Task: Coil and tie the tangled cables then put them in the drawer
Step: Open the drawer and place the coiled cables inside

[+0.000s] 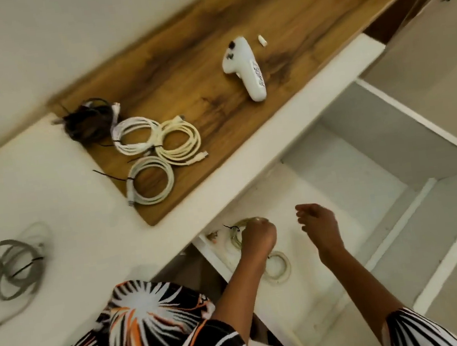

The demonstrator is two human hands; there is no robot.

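My left hand (257, 237) is down inside the open drawer (368, 183), fingers curled around a pale coiled cable (237, 234) near the drawer's front-left corner. A thin black tie (230, 227) sticks out from the coil just beside my knuckles. The picture is soft here, so I cannot tell whether the coil already rests on the drawer floor or hangs a little above it. My right hand (320, 226) hovers over the drawer beside the left one, apart from it, fingers loosely bent and slightly spread, holding nothing. Under my left forearm, a second pale coil (280, 267) lies flat on the drawer floor.

On the wooden countertop (190, 47) above the drawer, four bundles sit close together: a dark cable bundle (88, 123) at the far left, a white coil (133, 134) touching it, a cream coil (179, 141) overlapping the white one's right side, and a greyish-white coil (149, 180) nearest the counter's front edge, bound with a black tie. Further right on the wood lies a white controller (245, 69), and near it a small white piece (262, 40).

On the white surface (48, 182) to my left, a grey coiled cable (17, 267) lies well apart from the others, cinched with a black tie, one end trailing towards me. My patterned sleeves (143, 329) fill the bottom of the view.
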